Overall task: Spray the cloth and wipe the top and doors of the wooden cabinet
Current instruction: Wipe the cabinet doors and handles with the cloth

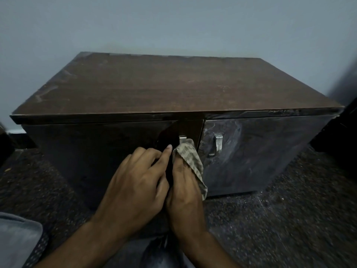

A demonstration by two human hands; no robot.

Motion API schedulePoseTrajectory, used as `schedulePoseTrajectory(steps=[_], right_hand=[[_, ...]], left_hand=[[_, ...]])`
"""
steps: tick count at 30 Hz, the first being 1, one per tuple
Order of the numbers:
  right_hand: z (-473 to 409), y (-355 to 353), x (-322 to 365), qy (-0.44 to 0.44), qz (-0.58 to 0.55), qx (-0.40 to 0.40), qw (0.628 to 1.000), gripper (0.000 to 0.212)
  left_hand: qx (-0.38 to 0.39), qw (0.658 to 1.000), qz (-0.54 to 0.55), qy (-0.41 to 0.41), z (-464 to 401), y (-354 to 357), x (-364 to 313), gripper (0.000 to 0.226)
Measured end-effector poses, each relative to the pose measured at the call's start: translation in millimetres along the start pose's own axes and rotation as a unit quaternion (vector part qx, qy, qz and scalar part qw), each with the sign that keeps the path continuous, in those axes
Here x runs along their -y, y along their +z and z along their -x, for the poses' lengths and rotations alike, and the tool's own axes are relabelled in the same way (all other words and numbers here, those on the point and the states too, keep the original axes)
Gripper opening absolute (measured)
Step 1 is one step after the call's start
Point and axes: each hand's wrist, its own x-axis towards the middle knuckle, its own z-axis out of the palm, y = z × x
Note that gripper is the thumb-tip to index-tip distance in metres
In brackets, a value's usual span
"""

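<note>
dark wood laminate covers the cabinet [173, 88], which stands on the speckled floor [289, 219] against a pale wall [173, 22]. its left door [100, 155] is swung partly open toward the camera, so that its free edge runs as a near-vertical dark line between the two hands. the right door [260, 157] is seen closed and streaked with pale smears, its metal handle [217, 145] just beside the gap.

the left hand [139, 182] is placed on the outer face side of that open edge, fingers [168, 151] curled round it and gripping it, the index tip raised near the left door's handle [182, 139]. the right hand [185, 192] is set on the other side of the same edge, its fingers wrapped inside the patterned cloth [190, 161] and hidden by it, so only a bunched hold on the cloth can be told. the cloth is pressed against the door's edge just below the handle, with a loose tail hanging down to the right.

the long axis of the edge runs up and down, and the cloth lies at its upper part, touching it. the right hand is the nearer one to the handle and the unwiped strip. a stroke along that axis, downward from the handle, is judged the likely next move, with the door steadied by the left hand. no spray bottle is seen.
</note>
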Motion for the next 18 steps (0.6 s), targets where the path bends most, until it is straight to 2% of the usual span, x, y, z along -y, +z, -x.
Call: schedulePoseTrajectory(steps=[5,8,10,11,16,18], right_hand=[[15,-3,2,0.063,-0.056,-0.024,0.996,0.047],[1,-22,4,0.218,-0.067,-0.050,0.972,0.055],[-12,-36,0,0.313,-0.102,-0.038,0.943,0.050],[-17,-44,-2,0.332,-0.143,-0.030,0.932,0.045],[-34,-79,-11,0.309,-0.311,0.021,0.899,0.030],[-37,-88,-18,0.292,-0.354,0.061,0.886,0.026]], left_hand=[[0.029,0.999,0.011,0.022,4,-1,0,0.054],[0.035,0.998,0.031,0.034,6,-1,-2,0.051],[0.032,0.997,0.058,0.031,7,2,-3,0.050],[0.037,0.996,0.080,0.023,7,4,-5,0.051],[0.070,0.972,0.214,-0.066,2,13,-22,0.052],[0.062,0.965,0.236,-0.098,-5,14,-30,0.031]])
